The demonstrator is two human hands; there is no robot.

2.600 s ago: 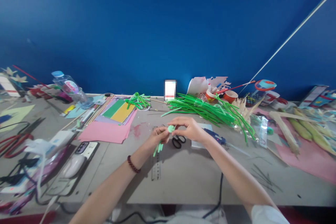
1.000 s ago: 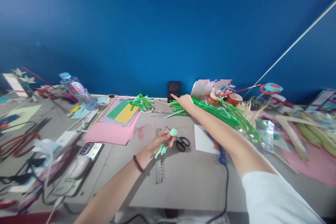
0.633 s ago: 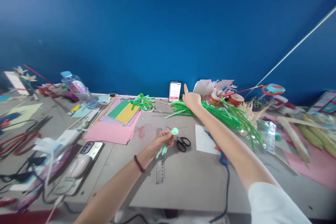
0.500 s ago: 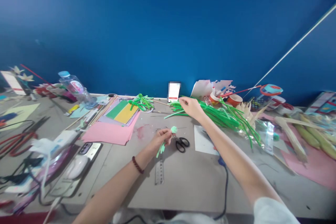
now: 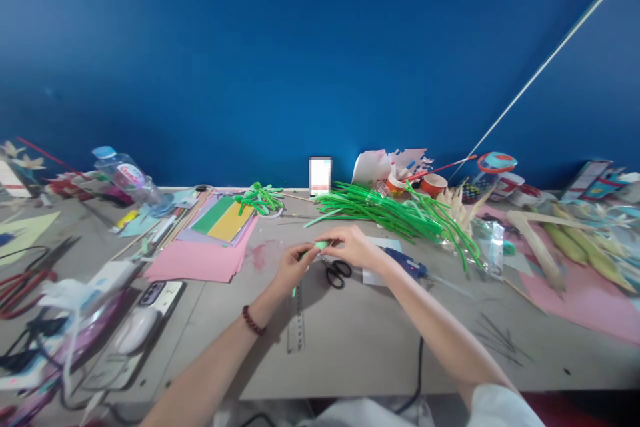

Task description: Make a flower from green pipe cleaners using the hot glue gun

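Over the middle of the table, both hands meet at a small light green pipe cleaner piece [image 5: 321,245], rolled into a ball at its top. My left hand [image 5: 291,268] is closed around its lower part; a pale green end shows beneath the fingers. From the other side my right hand [image 5: 356,247] pinches at the rolled top, its fingertips partly hiding it. Black-handled scissors [image 5: 339,273] lie just below the hands. A clear ruler [image 5: 296,330] rests under my left wrist. Behind my right hand is a bundle of green pipe cleaners [image 5: 377,210].
A blue glue gun [image 5: 406,265] lies by my right forearm, its cord running to the front edge. Pink paper [image 5: 195,261], a phone [image 5: 167,293] and a tilted bottle [image 5: 127,173] are on the left. A lit phone [image 5: 320,175] stands against the blue wall.
My right hand has come back from the pipe cleaner bundle to my left hand and now pinches the light green piece. The view has shifted slightly, uncovering the glue gun.
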